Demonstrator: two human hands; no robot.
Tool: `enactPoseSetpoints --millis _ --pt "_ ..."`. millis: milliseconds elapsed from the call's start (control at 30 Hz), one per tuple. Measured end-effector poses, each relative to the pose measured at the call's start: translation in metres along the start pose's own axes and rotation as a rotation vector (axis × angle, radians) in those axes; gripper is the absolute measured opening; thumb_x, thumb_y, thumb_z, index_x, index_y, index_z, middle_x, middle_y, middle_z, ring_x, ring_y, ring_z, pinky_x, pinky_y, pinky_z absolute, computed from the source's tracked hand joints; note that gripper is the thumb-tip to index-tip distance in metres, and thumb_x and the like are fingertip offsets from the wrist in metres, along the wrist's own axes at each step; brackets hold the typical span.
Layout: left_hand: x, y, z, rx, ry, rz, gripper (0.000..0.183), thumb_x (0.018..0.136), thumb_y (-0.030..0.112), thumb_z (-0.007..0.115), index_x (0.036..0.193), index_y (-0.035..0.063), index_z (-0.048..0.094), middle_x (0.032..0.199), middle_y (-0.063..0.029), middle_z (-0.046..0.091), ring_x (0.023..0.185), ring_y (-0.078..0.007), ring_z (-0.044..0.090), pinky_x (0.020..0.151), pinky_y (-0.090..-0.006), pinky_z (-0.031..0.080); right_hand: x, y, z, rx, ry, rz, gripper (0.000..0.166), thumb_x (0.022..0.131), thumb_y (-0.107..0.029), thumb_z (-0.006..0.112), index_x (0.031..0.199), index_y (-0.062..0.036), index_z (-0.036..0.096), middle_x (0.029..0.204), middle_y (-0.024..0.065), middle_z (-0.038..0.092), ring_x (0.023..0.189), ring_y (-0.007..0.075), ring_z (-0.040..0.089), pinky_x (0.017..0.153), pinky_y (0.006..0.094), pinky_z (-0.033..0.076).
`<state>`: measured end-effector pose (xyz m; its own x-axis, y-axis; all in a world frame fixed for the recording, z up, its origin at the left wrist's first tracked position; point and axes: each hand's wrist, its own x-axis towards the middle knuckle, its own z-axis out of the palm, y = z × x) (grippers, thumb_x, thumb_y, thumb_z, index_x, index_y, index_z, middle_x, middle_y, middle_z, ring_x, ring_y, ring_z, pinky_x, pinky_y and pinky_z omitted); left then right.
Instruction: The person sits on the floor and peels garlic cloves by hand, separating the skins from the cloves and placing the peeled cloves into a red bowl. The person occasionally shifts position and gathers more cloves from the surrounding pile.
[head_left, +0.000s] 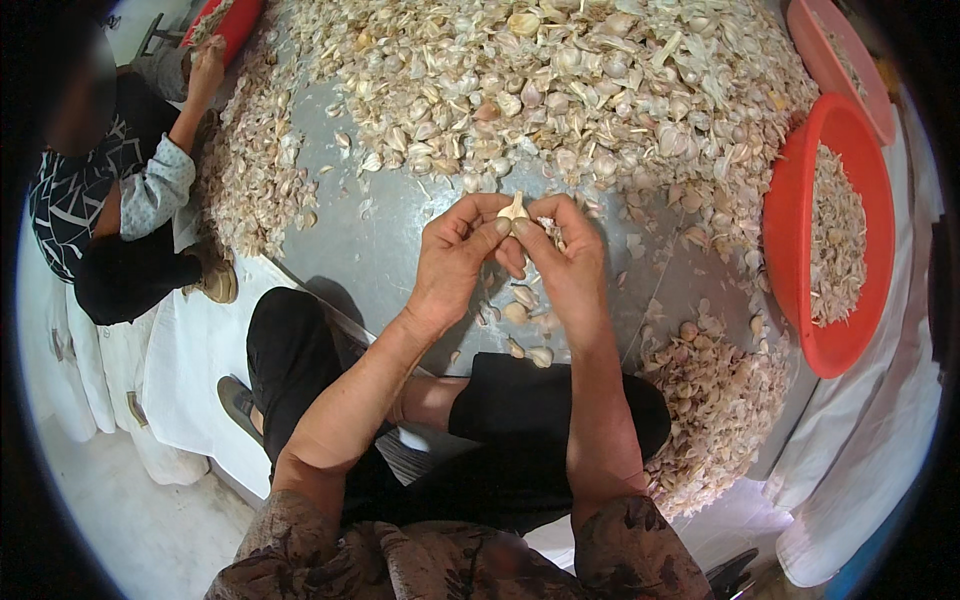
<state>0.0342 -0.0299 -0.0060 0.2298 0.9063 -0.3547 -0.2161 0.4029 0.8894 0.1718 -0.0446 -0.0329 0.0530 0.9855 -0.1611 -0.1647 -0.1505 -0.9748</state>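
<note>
Between both hands I hold a pale garlic bulb (515, 210), its short stem pointing away from me. My left hand (461, 247) pinches its left side with thumb and fingers, and my right hand (562, 247) grips the right side. The two thumbs meet on the near face of the bulb, covering part of it. Some papery skin (553, 231) shows by the right fingers. Below the hands, several loose garlic cloves (525, 297) lie on the grey sheet (382, 247), close to my bent leg.
A large heap of garlic (555, 90) spreads ahead. An orange-red basin (787, 225) holding stem-like scraps stands at right, with a pink basin (855, 75) behind it. Nearer is a pile of cloves (712, 405). Another person (142, 180) sits at left beside more garlic (259, 165) and a red basin (240, 30).
</note>
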Motion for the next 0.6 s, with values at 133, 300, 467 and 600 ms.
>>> enactPoseSetpoints --millis 133,300,467,600 --pt "-0.004 0.001 0.000 0.085 -0.006 0.065 0.019 0.094 0.005 0.054 0.112 -0.0010 0.057 0.084 -0.0086 0.064 0.064 -0.0153 0.062 0.056 -0.0278 0.051 -0.004 -0.008 0.003 -0.103 -0.051 -0.028 0.013 0.095 -0.015 0.054 0.095 -0.0024 0.052 0.073 0.0035 0.058 0.064 0.0076 0.054 0.054 0.0246 0.043" --pt "-0.010 0.008 0.006 -0.022 -0.026 0.059 0.019 0.095 0.008 0.054 0.111 -0.0015 0.057 0.086 -0.0098 0.065 0.063 -0.0167 0.063 0.055 -0.0280 0.052 -0.006 -0.012 0.000 0.320 -0.136 0.197 0.018 0.099 -0.019 0.047 0.096 -0.0022 0.052 0.073 0.0028 0.056 0.061 0.0067 0.050 0.052 0.0235 0.039" --pt "-0.005 0.004 -0.004 -0.279 -0.042 -0.042 0.019 0.096 0.013 0.053 0.110 -0.0002 0.054 0.084 -0.0130 0.065 0.061 -0.0185 0.063 0.054 -0.0292 0.053 -0.006 -0.009 0.001 0.526 -0.064 0.279 0.017 0.098 -0.019 0.049 0.099 -0.0029 0.054 0.072 0.0034 0.055 0.060 0.0088 0.049 0.053 0.0260 0.041" --pt "-0.009 -0.003 -0.008 -0.275 -0.017 0.023 0.013 0.097 0.010 0.051 0.107 0.0012 0.051 0.081 -0.0149 0.064 0.057 -0.0187 0.062 0.052 -0.0289 0.052 -0.002 0.007 -0.004 -0.233 0.085 0.097 0.018 0.095 -0.020 0.055 0.101 -0.0037 0.056 0.073 0.0087 0.060 0.061 0.0157 0.055 0.058 0.0331 0.045"
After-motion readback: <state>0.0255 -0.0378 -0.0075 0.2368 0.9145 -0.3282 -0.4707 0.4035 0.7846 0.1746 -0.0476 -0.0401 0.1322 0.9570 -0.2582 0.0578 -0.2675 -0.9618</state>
